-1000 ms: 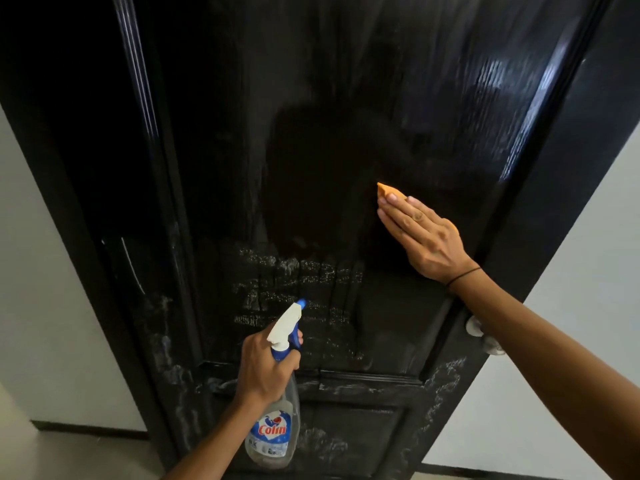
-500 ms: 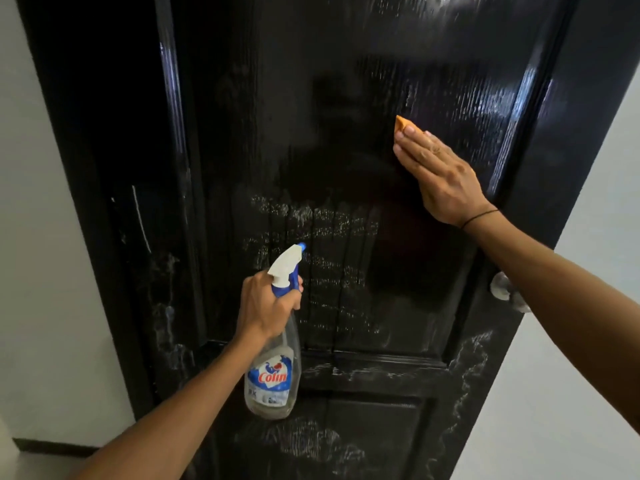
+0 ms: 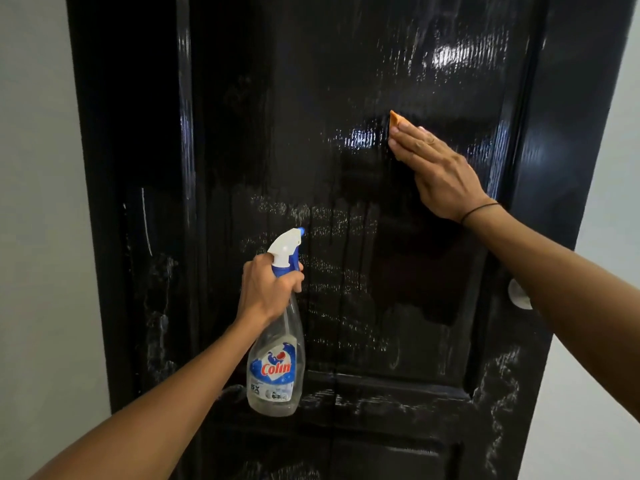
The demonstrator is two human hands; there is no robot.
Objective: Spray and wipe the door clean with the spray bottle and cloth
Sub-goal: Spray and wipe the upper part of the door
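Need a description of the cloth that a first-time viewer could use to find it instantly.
Start at the glossy black door that fills the view and go to its upper panel, right of centre. There the right hand presses flat with straight fingers against the wet surface. The cloth is the small orange corner poking out above the fingertips, the only orange thing against the black.

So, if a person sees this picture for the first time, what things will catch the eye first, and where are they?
First the glossy black door, which fills the view, with whitish spray streaks across its middle and lower parts. Then the spray bottle with its blue and white label, low at centre, gripped at the neck by the left hand. On the upper right, the right hand presses an orange cloth flat on the door.
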